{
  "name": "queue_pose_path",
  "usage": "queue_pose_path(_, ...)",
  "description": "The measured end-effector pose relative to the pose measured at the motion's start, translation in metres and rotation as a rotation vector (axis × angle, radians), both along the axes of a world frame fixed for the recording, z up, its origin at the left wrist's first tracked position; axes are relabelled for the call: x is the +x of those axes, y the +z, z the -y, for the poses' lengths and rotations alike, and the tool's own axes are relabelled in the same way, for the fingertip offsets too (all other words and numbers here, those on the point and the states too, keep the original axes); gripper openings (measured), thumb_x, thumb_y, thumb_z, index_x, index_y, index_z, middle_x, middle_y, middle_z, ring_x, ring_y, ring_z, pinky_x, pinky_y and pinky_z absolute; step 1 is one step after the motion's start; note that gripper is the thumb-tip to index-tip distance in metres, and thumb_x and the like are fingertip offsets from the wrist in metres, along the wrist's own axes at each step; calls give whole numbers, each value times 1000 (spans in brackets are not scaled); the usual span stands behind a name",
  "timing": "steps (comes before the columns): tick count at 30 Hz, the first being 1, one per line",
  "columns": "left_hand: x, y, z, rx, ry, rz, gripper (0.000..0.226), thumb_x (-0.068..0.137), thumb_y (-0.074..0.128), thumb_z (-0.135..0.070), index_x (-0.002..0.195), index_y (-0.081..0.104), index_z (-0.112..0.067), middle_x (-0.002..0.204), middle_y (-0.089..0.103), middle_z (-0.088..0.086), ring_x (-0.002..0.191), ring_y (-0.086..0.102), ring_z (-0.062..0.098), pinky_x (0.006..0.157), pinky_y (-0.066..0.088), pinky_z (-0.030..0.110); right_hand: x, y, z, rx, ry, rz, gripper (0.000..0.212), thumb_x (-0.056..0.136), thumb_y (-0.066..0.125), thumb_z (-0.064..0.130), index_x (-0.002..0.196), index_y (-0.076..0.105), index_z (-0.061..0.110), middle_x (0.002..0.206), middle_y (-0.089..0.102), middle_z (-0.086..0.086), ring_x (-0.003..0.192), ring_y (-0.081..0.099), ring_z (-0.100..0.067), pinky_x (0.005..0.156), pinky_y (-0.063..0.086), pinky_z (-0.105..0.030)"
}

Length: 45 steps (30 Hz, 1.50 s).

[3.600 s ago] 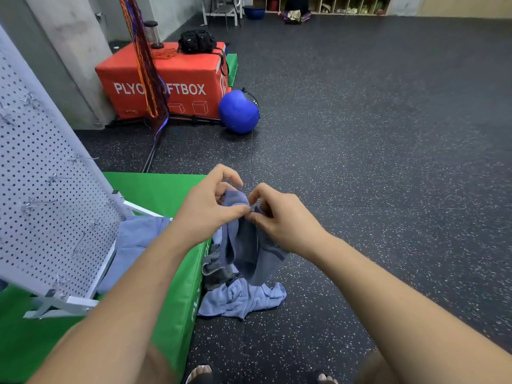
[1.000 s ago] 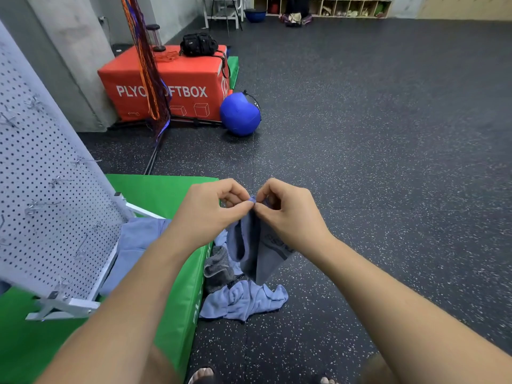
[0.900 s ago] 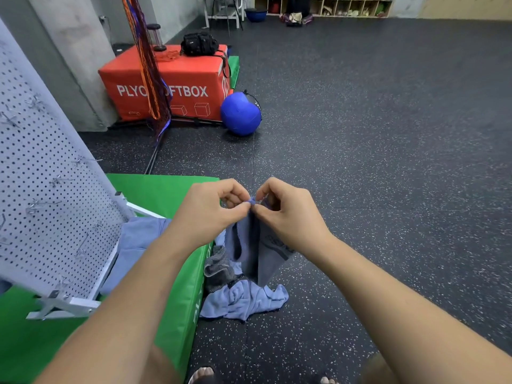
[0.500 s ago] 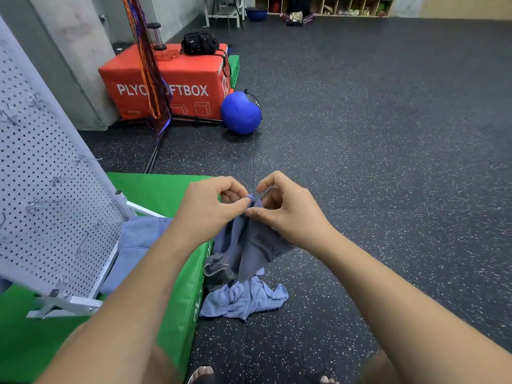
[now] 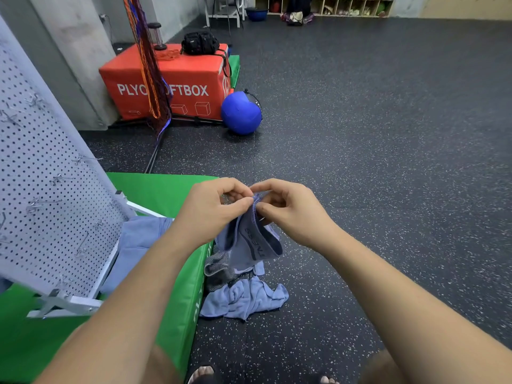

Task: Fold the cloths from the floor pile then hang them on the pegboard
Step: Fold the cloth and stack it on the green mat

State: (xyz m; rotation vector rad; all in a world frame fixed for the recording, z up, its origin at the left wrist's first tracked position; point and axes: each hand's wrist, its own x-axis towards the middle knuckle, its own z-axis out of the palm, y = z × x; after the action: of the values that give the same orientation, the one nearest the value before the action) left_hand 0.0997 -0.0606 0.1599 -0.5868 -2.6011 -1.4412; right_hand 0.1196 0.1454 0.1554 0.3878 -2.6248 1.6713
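A small blue-grey cloth (image 5: 253,242) with a dark printed band hangs in the air above the floor pile. My left hand (image 5: 213,210) and my right hand (image 5: 291,210) both pinch its top edge, fingertips almost meeting. Below it on the dark floor lies the pile: a light blue cloth (image 5: 243,299) and a grey cloth (image 5: 217,270) against the mat's side. The white pegboard (image 5: 47,195) with metal hooks leans at the left on its stand. Another blue cloth (image 5: 138,242) lies on the green mat behind the pegboard's foot.
A thick green mat (image 5: 166,195) bears the pegboard stand. An orange plyo box (image 5: 182,81) with a black bag on top and a blue ball (image 5: 241,112) stand further back. Ropes hang in front of the box. Dark speckled floor stretches to the right.
My hands have worked along the cloth's top edge, and the cloth has turned so its printed band now faces me. The pile and pegboard have not moved.
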Motion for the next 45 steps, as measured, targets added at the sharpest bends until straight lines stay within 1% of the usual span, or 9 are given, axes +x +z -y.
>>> queue_pose_path(4, 0, -1, 0, 46, -28, 23, 11, 93, 80, -14, 95, 77, -25, 83, 75, -9, 75, 65, 5, 69, 45, 16, -2, 1, -4, 91, -29, -86, 4, 95, 75, 22, 96, 74, 25, 81, 77, 3, 74, 75, -20, 78, 62, -48)
queue_pose_path(7, 1, -4, 1, 116, -59, 48, 23, 93, 79, -17, 106, 64, -28, 94, 74, -5, 86, 69, 19, 74, 50, 24, -2, 9, -11, 182, -55, -171, 6, 95, 76, 24, 92, 71, 25, 74, 73, 7, 66, 67, -9, 71, 58, -35)
queue_pose_path(11, 4, -12, -2, -1, -75, -59, 22, 91, 74, -24, 106, 59, -29, 104, 68, -7, 94, 69, 17, 83, 56, 33, -5, 21, -25, 183, -125, -249, 11, 94, 76, 20, 88, 67, 24, 74, 63, 7, 67, 54, -4, 68, 45, -23)
queue_pose_path(15, 5, -20, -6, -101, 1, -103, 28, 88, 73, -16, 106, 56, -30, 93, 69, -5, 77, 66, 20, 77, 56, 41, -9, 27, -38, 212, -153, -308, 13, 94, 76, 19, 88, 67, 26, 90, 61, 6, 82, 61, -9, 76, 46, -22)
queue_pose_path(24, 11, -10, -14, -161, -9, -277, 29, 88, 83, -16, 110, 68, -28, 94, 60, -34, 81, 57, -5, 75, 39, 5, -7, 32, -48, 108, -216, -263, 9, 96, 72, 16, 90, 67, 21, 78, 67, 9, 68, 55, -2, 67, 45, -18)
queue_pose_path(27, 7, -15, -16, -200, 26, -291, 30, 86, 79, -12, 111, 69, -26, 88, 62, -27, 78, 57, -8, 74, 41, 8, -7, 33, -49, 114, -220, -267, 10, 96, 72, 16, 90, 68, 22, 78, 67, 9, 67, 55, -1, 67, 45, -16)
queue_pose_path(31, 1, -22, -14, -184, 134, -248, 24, 87, 74, -11, 102, 66, -27, 84, 65, -11, 75, 61, 8, 77, 50, 29, -7, 32, -49, 131, -220, -277, 12, 95, 72, 15, 88, 66, 23, 77, 65, 9, 67, 53, -3, 67, 45, -19)
queue_pose_path(36, 1, -16, -10, -109, 139, -188, 23, 90, 74, -10, 103, 67, -27, 86, 66, -12, 76, 60, 3, 72, 41, 8, -7, 33, -48, 113, -224, -276, 12, 96, 72, 14, 88, 67, 20, 77, 66, 6, 66, 52, -1, 65, 44, -17)
queue_pose_path(45, 1, -18, -9, -130, 91, -104, 35, 86, 74, -10, 111, 69, -35, 84, 65, -9, 74, 61, 12, 69, 42, 11, -6, 33, -47, 122, -217, -261, 11, 96, 72, 15, 89, 67, 21, 79, 68, 4, 65, 53, -3, 64, 43, -16)
